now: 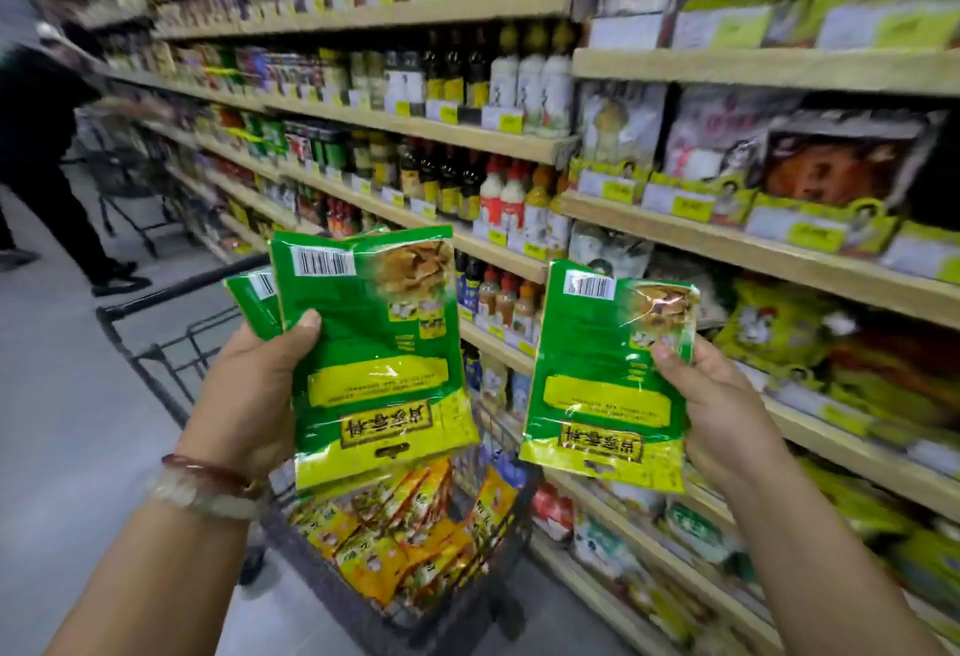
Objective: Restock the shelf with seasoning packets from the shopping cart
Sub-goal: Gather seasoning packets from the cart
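Left hand (260, 385) grip: clamped on a fanned stack of green seasoning packets (374, 343), thumb across the front packet, fingers behind. Right hand (727, 411) grip: clamped on a single green packet (608, 375), thumb on its right edge. Both are held upside down above the shopping cart (171, 343). The cart basket contains yellow and orange packets (395, 541). The shelf (753, 250), stocked with bottles and bags, stands just right.

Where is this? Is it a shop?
Yes, it looks like a supermarket aisle. Long wooden shelves hold rows of sauce bottles with yellow price tags along the edges, and a black shopping cart full of packets stands below the person's hands.
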